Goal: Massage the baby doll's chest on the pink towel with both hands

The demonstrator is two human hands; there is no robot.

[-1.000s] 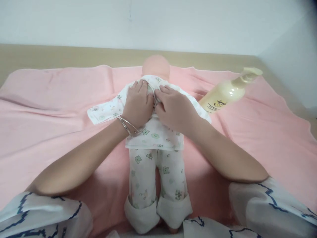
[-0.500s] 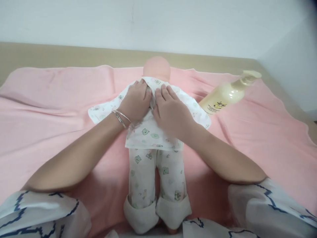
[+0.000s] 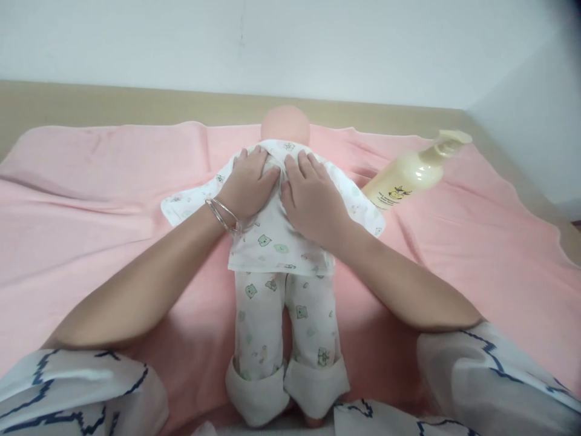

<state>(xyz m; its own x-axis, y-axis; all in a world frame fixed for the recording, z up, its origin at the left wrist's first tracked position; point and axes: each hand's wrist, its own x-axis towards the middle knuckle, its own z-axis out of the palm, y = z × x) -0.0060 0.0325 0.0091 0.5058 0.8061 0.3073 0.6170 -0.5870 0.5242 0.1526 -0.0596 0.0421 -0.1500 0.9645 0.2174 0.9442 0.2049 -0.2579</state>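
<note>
A baby doll (image 3: 285,123) lies on a pink blanket, head away from me. It wears a white printed top (image 3: 276,248) and matching trousers (image 3: 258,321) with turned-up cuffs. My left hand (image 3: 249,184), with silver bangles at the wrist, rests on the upper left of the top, fingers spread over the cloth. On the upper right of the top lies my right hand (image 3: 313,197), flat with fingers apart. Both thumbs are close to the fold of cloth below the collar. The middle of the top is partly covered by my hands.
A yellow pump bottle (image 3: 403,178) with a cow picture lies tilted beside the doll's right-side sleeve. The pink blanket (image 3: 100,242) has creases. Behind it run a beige surface edge (image 3: 136,103) and a pale wall (image 3: 290,48).
My left hand has gone from fingers bunched at the fold of the top to lying spread on it. The gap at the fold is smaller. My right hand has stayed nearly in place.
</note>
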